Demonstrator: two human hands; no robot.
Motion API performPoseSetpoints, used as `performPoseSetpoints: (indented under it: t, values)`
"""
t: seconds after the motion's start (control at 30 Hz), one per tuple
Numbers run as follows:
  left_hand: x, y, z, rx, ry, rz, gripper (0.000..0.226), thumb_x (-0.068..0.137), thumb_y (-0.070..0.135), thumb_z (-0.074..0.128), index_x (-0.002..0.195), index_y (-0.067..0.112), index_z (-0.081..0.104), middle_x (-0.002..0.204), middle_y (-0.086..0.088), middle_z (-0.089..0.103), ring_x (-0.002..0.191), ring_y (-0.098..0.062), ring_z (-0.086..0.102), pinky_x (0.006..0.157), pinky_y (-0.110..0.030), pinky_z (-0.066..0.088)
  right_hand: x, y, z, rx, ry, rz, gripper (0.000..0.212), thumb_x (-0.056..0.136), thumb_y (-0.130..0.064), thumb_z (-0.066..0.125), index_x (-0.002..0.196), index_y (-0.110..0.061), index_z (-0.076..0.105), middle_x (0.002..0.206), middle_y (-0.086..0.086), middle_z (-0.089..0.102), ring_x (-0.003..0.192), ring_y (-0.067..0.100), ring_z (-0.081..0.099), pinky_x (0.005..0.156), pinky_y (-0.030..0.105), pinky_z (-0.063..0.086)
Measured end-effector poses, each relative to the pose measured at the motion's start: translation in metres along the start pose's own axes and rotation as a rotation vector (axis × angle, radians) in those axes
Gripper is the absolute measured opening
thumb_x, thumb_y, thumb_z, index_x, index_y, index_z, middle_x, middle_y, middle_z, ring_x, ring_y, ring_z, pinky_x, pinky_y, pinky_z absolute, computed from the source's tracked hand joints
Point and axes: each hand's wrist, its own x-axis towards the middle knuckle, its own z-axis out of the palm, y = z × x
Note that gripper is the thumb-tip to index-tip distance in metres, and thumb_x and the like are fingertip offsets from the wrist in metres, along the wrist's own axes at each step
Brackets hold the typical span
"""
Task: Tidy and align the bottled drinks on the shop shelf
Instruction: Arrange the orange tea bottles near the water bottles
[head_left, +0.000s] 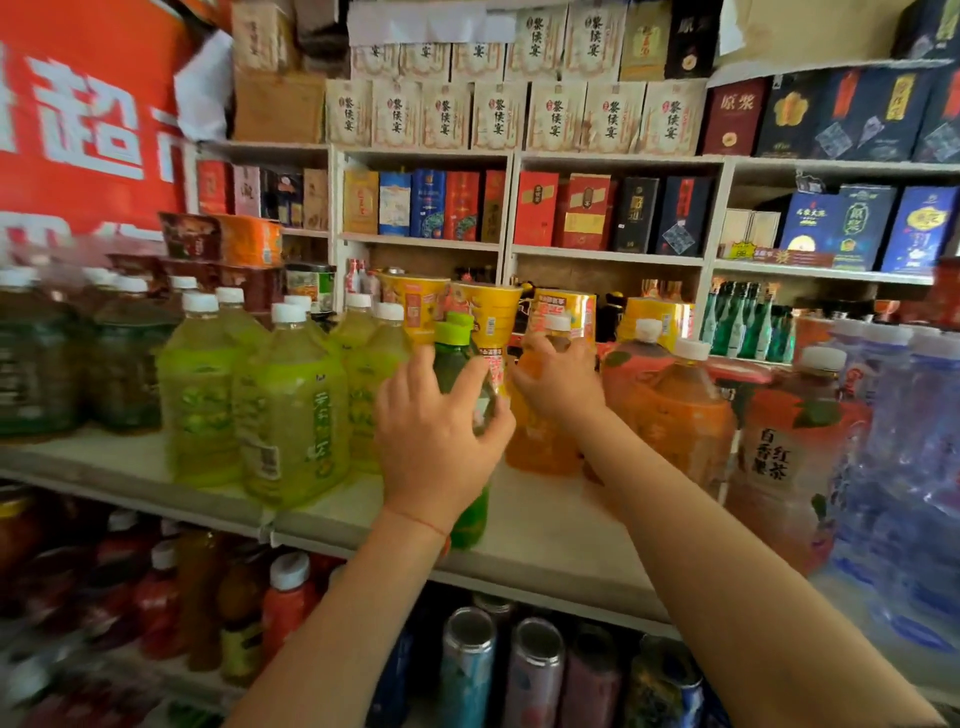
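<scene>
while a green bottle (467, 395) is gripped by the left hand (434, 431) on the shelf (545, 530), an orange bottle (540, 441) beside it is clasped by the right hand (558, 382).

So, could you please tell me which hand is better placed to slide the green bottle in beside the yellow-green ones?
Left, probably. The left hand already holds the green bottle, right beside the yellow-green bottles; the right hand grips the orange bottle.
</scene>
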Motion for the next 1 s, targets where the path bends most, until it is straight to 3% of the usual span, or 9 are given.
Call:
performPoseSetpoints:
  t: [0.13, 0.23, 0.3, 0.4, 0.53, 0.6, 0.7, 0.87, 1.0]
  values:
    - [-0.002, -0.002, 0.002, -0.012, 0.062, 0.007, 0.039, 0.091, 0.043, 0.055, 0.12, 0.021, 0.069, 0.123, -0.021, 0.061, 0.112, -0.038, 0.058, 0.092, -0.046, 0.048, -0.004, -0.011, -0.002, -0.099, 0.192, -0.055, 0.051, 0.091, -0.058, 0.056, 0.133, -0.029, 0.047, 0.147, 0.025, 0.034, 0.13, 0.047, 0.04, 0.094, 0.049, 0.049]
    - [-0.002, -0.005, 0.005, -0.025, 0.089, 0.014, 0.038, 0.092, 0.042, 0.055, 0.12, 0.02, 0.069, 0.123, -0.021, 0.061, 0.113, -0.038, 0.057, 0.093, -0.047, 0.048, -0.018, -0.018, -0.002, -0.114, 0.292, -0.099, 0.04, 0.095, -0.048, 0.052, 0.128, -0.026, 0.052, 0.145, 0.025, 0.039, 0.121, 0.045, 0.048, 0.084, 0.045, 0.056]
    - [-0.003, -0.005, 0.006, -0.026, 0.083, 0.013, 0.039, 0.093, 0.043, 0.054, 0.121, 0.02, 0.068, 0.124, -0.022, 0.06, 0.115, -0.038, 0.057, 0.095, -0.049, 0.047, -0.029, -0.016, -0.002, -0.042, 0.375, -0.106, 0.031, 0.097, -0.041, 0.049, 0.12, -0.022, 0.056, 0.133, 0.022, 0.047, 0.105, 0.038, 0.056, 0.073, 0.043, 0.058]
    - [-0.003, -0.005, 0.008, -0.028, 0.074, 0.01, 0.039, 0.095, 0.043, 0.053, 0.121, 0.019, 0.069, 0.124, -0.023, 0.06, 0.115, -0.039, 0.057, 0.094, -0.049, 0.047, -0.048, -0.014, -0.008, 0.021, 0.446, -0.156, 0.025, 0.1, -0.034, 0.048, 0.111, -0.016, 0.06, 0.111, 0.016, 0.052, 0.083, 0.029, 0.056, 0.06, 0.037, 0.052]
    - [-0.004, -0.005, 0.008, -0.036, 0.085, 0.01, 0.038, 0.094, 0.043, 0.055, 0.121, 0.019, 0.069, 0.124, -0.023, 0.06, 0.114, -0.039, 0.057, 0.093, -0.048, 0.045, -0.071, -0.014, -0.012, -0.13, 0.54, -0.259, 0.018, 0.095, -0.02, 0.06, 0.11, -0.011, 0.06, 0.093, 0.021, 0.056, 0.061, 0.031, 0.054, 0.045, 0.03, 0.039]
    - [-0.003, -0.006, 0.008, -0.043, 0.071, 0.003, 0.038, 0.095, 0.044, 0.055, 0.122, 0.019, 0.068, 0.126, -0.022, 0.059, 0.115, -0.039, 0.057, 0.095, -0.05, 0.045, -0.078, -0.015, -0.015, -0.185, 0.538, -0.261, 0.024, 0.089, -0.01, 0.064, 0.113, -0.009, 0.06, 0.092, 0.022, 0.057, 0.055, 0.027, 0.047, 0.045, 0.028, 0.03]
    - [-0.004, -0.007, 0.008, -0.059, 0.034, 0.001, 0.04, 0.096, 0.045, 0.053, 0.124, 0.02, 0.066, 0.129, -0.023, 0.058, 0.119, -0.039, 0.055, 0.098, -0.052, 0.045, -0.087, -0.016, -0.023, -0.282, 0.503, -0.274, 0.028, 0.085, -0.005, 0.069, 0.111, -0.007, 0.058, 0.09, 0.019, 0.056, 0.061, 0.021, 0.037, 0.047, 0.028, 0.028]
    - [-0.006, -0.007, 0.007, -0.089, 0.024, 0.005, 0.043, 0.097, 0.046, 0.048, 0.126, 0.019, 0.065, 0.13, -0.023, 0.057, 0.12, -0.04, 0.054, 0.098, -0.053, 0.046, -0.092, -0.018, -0.046, -0.342, 0.453, -0.239, 0.018, 0.097, -0.011, 0.055, 0.114, -0.012, 0.056, 0.099, 0.015, 0.053, 0.08, 0.029, 0.054, 0.06, 0.035, 0.044]
    - [-0.003, -0.008, 0.008, -0.105, 0.025, 0.0, 0.044, 0.097, 0.047, 0.048, 0.128, 0.02, 0.064, 0.131, -0.023, 0.057, 0.12, -0.04, 0.055, 0.099, -0.052, 0.046, -0.081, -0.027, -0.069, -0.106, 0.432, -0.109, 0.024, 0.101, -0.027, 0.054, 0.125, -0.02, 0.054, 0.108, 0.008, 0.056, 0.094, 0.026, 0.055, 0.071, 0.037, 0.048]
